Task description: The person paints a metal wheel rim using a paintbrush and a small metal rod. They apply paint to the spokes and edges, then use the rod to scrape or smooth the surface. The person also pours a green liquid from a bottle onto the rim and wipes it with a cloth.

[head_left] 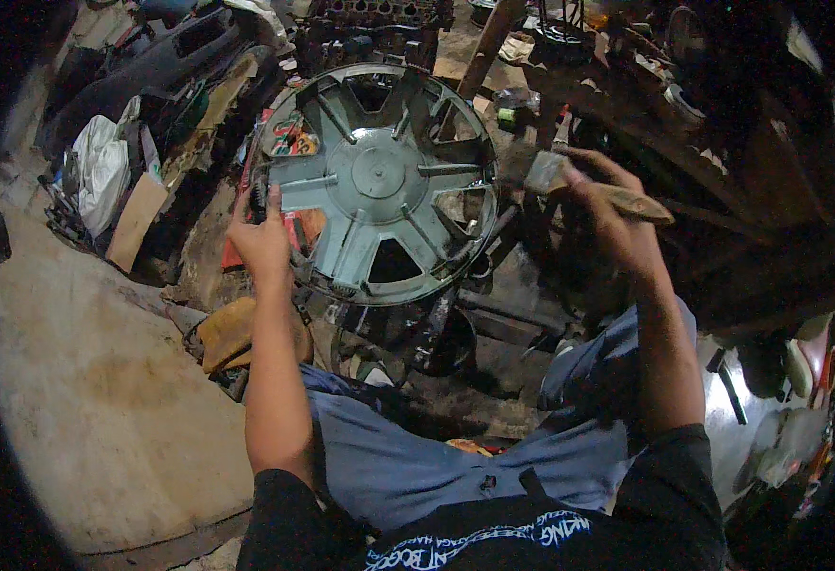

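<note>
A grey-green plastic wheel cover [377,174] stands tilted up in front of me, its ribbed face with spokes and openings turned toward me. My left hand [261,236] grips its left rim, thumb and fingers closed around the edge. To the right of the cover and apart from it, my right hand [610,200] is closed on a paintbrush [638,204]. The brush's wide pale end points left toward the cover, and its wooden handle sticks out to the right past my fingers. Part of the handle is hidden in my grip.
A dark engine block [370,24] lies beyond the cover. At left are a white plastic bag [100,164], a cardboard piece [138,219] and a tan worn object [229,333]. A wooden post [490,43] leans at the back. Dark scrap fills the right side.
</note>
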The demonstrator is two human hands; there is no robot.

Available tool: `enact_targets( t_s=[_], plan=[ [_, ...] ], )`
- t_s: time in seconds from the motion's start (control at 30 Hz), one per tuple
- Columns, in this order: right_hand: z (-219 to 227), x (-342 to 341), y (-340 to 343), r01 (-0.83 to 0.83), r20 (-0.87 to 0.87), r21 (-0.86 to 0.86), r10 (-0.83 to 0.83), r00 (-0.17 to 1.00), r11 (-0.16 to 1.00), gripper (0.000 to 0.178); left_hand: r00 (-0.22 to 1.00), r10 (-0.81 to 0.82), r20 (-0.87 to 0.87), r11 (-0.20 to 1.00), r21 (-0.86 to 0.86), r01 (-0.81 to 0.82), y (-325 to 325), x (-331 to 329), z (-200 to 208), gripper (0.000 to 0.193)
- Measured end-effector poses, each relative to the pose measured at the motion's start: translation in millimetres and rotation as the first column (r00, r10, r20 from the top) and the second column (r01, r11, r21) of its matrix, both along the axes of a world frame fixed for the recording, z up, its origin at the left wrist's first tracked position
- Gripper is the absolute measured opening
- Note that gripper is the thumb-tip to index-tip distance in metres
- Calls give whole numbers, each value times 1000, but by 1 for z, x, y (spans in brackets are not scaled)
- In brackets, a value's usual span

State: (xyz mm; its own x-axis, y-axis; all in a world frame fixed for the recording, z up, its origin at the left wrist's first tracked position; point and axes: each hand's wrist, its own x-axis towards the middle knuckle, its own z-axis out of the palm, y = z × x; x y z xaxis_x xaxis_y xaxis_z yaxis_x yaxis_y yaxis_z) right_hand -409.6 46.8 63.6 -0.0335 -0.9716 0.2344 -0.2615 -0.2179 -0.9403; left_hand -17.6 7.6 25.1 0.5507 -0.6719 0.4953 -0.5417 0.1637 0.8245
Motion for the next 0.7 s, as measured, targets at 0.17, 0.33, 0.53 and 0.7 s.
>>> enact_targets(
  t_s=[0.17, 0.33, 0.53, 0.7],
  plan=[
    [-19, 22, -4, -117, -156, -90, 102, 982, 989, 35, 999, 25, 26, 992, -126, -22, 3, 3, -7, 35],
    [-14, 32, -5, -117, 84, -14, 118, 989, 993, 35, 991, 131, 17, 988, -81, -129, 11, 17, -7, 33],
    [-19, 53, -18, -287, -22, -84, 286, 958, 954, 36, 977, 156, 147, 983, -116, -140, 10, 21, -5, 33],
    [-41, 75, -21, -447, -219, -16, 433, 874, 894, 35, 985, 125, 115, 987, -115, -112, 17, 14, 2, 30]
  ],
)
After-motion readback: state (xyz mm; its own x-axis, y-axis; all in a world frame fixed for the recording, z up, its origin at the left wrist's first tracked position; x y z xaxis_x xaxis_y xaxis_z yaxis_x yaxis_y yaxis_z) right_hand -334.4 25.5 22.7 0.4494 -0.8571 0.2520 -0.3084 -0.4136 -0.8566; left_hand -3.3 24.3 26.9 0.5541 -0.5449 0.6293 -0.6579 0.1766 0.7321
